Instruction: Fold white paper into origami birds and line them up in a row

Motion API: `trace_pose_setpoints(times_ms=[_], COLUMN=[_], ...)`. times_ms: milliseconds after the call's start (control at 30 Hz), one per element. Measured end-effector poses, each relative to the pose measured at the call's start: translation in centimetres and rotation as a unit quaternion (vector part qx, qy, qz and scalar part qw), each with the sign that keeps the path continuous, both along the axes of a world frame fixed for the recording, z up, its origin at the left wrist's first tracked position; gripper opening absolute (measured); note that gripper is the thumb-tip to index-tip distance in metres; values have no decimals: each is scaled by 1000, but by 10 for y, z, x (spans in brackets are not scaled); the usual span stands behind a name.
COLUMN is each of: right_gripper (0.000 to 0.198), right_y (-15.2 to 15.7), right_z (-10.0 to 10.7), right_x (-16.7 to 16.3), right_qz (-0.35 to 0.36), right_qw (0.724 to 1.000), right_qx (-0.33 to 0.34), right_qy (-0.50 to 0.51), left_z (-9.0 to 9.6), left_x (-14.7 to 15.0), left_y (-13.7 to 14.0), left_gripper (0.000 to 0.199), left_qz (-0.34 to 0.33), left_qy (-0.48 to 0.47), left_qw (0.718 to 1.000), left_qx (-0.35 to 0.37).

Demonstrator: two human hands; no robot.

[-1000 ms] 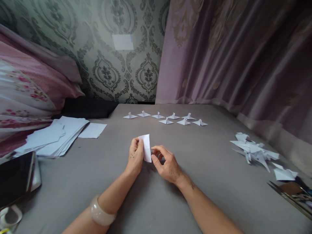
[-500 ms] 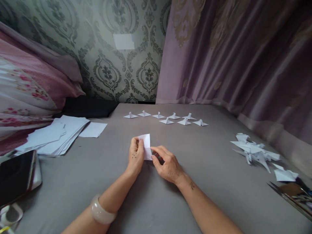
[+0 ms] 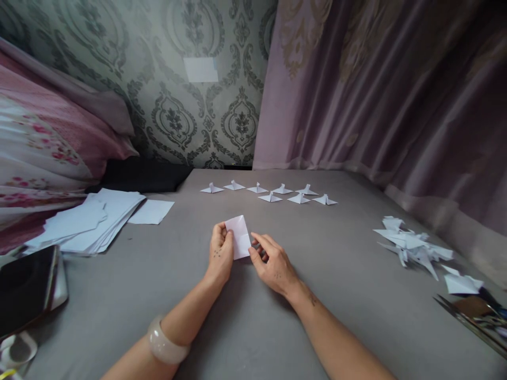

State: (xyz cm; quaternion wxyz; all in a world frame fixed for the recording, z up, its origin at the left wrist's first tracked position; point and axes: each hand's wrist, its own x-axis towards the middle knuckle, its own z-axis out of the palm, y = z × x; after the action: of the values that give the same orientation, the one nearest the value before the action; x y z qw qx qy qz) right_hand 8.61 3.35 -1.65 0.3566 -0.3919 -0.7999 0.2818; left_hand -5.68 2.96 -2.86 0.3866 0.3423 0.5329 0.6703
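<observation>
My left hand (image 3: 222, 249) grips a small folded sheet of white paper (image 3: 240, 237) by its left side, thumb on the near face and fingers behind. Crease lines show on the paper, which is held up above the grey table (image 3: 253, 322). At the paper's right edge is my right hand (image 3: 273, 262), its thumb touching or very close to the lower right edge. The index finger of that hand stands a little off the paper, apart from the thumb, and the other fingers are curled.
Several small folded paper birds (image 3: 270, 197) stand in two rows at the back. A heap of folded paper pieces (image 3: 414, 243) lies right, near scissors (image 3: 451, 309). Left are stacked paper sheets (image 3: 106, 216), a dark phone (image 3: 27, 287) and a tape roll (image 3: 18, 348).
The paper has turned and now shows a wider face. My right index finger has come away from its edge, and the right hand has shifted slightly right.
</observation>
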Motion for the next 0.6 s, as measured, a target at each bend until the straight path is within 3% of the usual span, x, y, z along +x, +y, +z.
trace_pose_setpoints(times_ms=[333, 600], right_gripper=[35, 35], right_y=[0, -6], right_z=[1, 9], right_x=[-1, -1], right_qz=[42, 76], right_qw=[998, 997], right_qx=[-26, 25], right_qy=[31, 12], left_z=[-2, 6], left_x=[0, 3], left_y=[0, -1], left_gripper=[17, 34], left_qz=[-3, -27], left_qy=[-7, -109], left_qw=[1000, 993], left_qx=[1, -33])
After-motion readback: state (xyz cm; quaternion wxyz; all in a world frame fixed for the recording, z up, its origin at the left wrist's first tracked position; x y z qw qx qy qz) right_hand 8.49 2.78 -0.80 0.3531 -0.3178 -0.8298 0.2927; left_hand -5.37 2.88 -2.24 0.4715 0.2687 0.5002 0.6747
